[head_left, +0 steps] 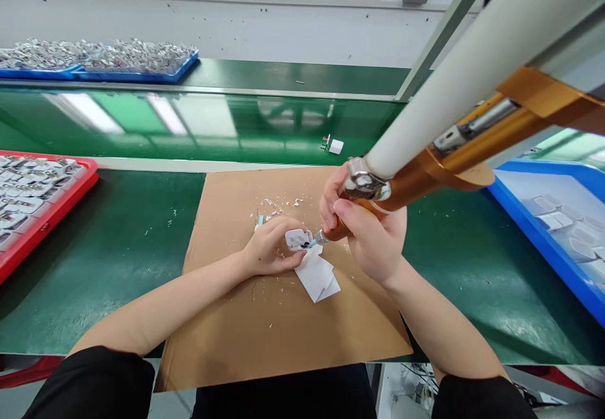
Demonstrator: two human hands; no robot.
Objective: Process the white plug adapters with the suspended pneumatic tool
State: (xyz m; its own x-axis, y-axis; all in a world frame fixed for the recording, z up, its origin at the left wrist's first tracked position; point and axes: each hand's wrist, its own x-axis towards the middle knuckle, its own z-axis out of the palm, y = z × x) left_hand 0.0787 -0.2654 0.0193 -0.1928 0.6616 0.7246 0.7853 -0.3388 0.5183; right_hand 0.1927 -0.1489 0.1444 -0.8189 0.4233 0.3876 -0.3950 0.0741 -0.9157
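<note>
My left hand (273, 246) pinches a small white plastic housing (297, 237) between thumb and fingers, with its open side showing dark and metallic parts inside. Wrapped round the front end of an orange dispensing gun (401, 193) is my right hand (371, 235). The gun's thin light-blue nozzle (312, 242) reaches into or against the housing; I cannot tell how deep. A thick white tube (454, 66) runs along the gun toward the upper right. Under the housing, folded white paper (317, 278) lies on a cardboard sheet (265, 343).
White scraps (274, 208) lie on the cardboard. A red tray (89, 176) of white parts stands left, a blue tray (543, 242) of white and clear pieces right. Blue trays (174, 77) of metal parts sit at the back. A white plug (336, 147) rests on the green strip (278, 135).
</note>
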